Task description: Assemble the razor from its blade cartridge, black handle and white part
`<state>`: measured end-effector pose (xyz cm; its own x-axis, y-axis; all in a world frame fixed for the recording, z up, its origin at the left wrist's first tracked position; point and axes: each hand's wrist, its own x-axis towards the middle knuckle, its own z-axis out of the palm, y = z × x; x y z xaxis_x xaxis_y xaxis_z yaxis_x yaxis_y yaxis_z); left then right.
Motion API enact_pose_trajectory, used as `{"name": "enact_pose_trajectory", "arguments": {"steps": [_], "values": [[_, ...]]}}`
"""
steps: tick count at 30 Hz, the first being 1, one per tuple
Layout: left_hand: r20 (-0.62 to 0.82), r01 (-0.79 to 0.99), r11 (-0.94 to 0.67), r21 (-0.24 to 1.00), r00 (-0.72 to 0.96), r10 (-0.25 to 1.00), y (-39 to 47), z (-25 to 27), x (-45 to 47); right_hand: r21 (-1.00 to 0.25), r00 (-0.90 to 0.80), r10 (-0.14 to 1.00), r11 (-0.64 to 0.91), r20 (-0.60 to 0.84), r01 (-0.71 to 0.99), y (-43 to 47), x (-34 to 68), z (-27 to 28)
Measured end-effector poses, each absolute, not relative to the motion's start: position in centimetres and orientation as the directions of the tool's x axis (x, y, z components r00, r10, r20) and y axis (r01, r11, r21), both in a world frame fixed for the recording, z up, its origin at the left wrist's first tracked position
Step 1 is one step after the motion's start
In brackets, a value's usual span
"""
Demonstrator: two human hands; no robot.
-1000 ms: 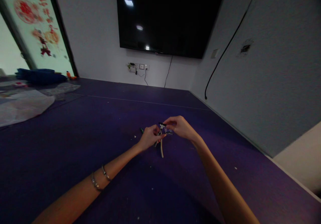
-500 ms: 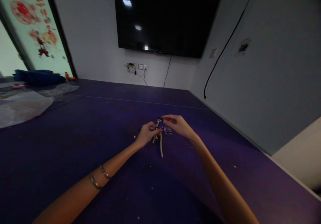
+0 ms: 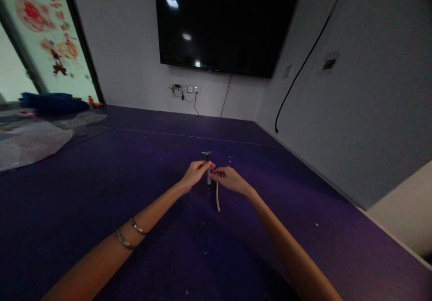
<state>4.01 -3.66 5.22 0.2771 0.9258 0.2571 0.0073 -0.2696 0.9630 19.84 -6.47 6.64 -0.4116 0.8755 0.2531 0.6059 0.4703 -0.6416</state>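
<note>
A razor [image 3: 209,177] stands roughly upright in front of me, its wide dark head at the top and its pale handle pointing down. My left hand [image 3: 196,173] is closed on it just below the head, thumb and fingers pinched together. From the other side, my right hand [image 3: 231,179] has its fingers drawn together at the handle, and the fingertips appear to grip it. Below the right fingers lies a thin, curved beige strip [image 3: 218,198] on the purple floor, its upper end hidden by that hand.
Small white crumbs are scattered over the purple floor covering [image 3: 162,247]. Clear plastic sheeting [image 3: 37,143] and a blue bundle [image 3: 54,103] lie far left. A black cable [image 3: 300,67] hangs along the right wall. A large television [image 3: 229,22] is mounted ahead.
The razor has turned from tilted to upright, its head now spread across the top. My right hand has come down from the head to the handle, covering the small patterned piece seen before.
</note>
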Motion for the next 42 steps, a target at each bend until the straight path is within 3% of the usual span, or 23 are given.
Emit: {"name": "enact_pose_trajectory", "arguments": {"steps": [6,11,15,19,21,24,32,42], "values": [[0.136,0.051,-0.164,0.985,0.347,0.928,-4.0,5.5,3.9,-0.546,-0.346,0.892,0.452,0.291,0.706,-6.7,18.0,5.3],[-0.109,0.347,-0.037,0.937,0.390,0.914,-2.1,5.9,1.6,-0.497,-0.167,0.975,0.218,0.146,0.840,-6.9,17.3,4.8],[-0.015,0.475,-0.156,0.866,0.336,0.942,0.4,5.7,-1.2,-0.396,-0.046,0.998,0.054,0.030,0.917,-7.4,16.9,4.6],[0.231,0.723,-0.404,0.560,0.333,0.914,1.6,5.1,-3.0,-0.318,-0.032,0.999,0.029,-0.003,0.948,-8.0,16.4,4.5],[0.243,0.767,-0.469,0.439,0.401,0.883,1.8,4.6,-3.4,-0.284,-0.028,1.000,0.026,0.000,0.958,-8.2,16.3,4.4],[0.190,0.775,-0.523,0.354,0.488,0.852,1.8,3.9,-3.5,-0.236,-0.027,1.000,0.027,0.006,0.971,-8.3,16.1,4.4],[0.147,0.806,-0.543,0.237,0.522,0.840,2.1,2.5,-3.3,-0.183,-0.043,0.998,0.050,0.041,0.982,-8.3,16.1,4.0],[0.152,0.826,-0.522,0.214,0.500,0.853,1.5,2.3,-2.8,-0.255,-0.014,0.997,0.034,0.080,0.966,-7.5,18.0,5.3]]}}
